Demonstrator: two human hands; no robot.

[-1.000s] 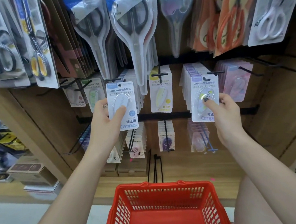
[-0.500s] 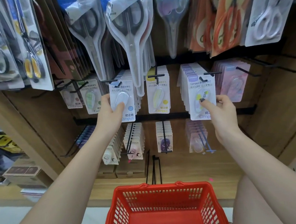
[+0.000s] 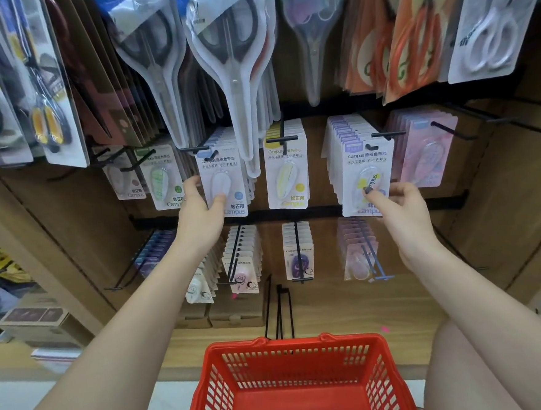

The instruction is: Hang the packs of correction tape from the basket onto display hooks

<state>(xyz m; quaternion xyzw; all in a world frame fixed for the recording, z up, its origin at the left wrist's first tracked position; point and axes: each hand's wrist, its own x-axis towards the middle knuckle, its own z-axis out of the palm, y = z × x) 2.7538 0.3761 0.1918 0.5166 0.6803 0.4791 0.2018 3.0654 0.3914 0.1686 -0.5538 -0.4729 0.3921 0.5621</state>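
Both hands have raised their packs to the black wire hooks, the left hand [image 3: 199,216] pinching the white blue-dotted correction tape card [image 3: 222,182] and the right hand [image 3: 400,205] pinching the white yellow-taped card [image 3: 368,175], so a hang-hole missing its hook tip could drop a pack.

One red basket [image 3: 299,382] sits at the bottom, and everything counts off from there. Two hands are up above it: the left hand [image 3: 199,216] on one blue-dot pack [image 3: 222,182], the right hand [image 3: 397,208] on one pack [image 3: 368,178] with a yellow-marked tape. Between them, straight above the basket, one row of yellow-dot packs [image 3: 287,168]; how many hang behind it can't be counted. Top row, two big grey-handled scissors packs [image 3: 231,76] hang in front.
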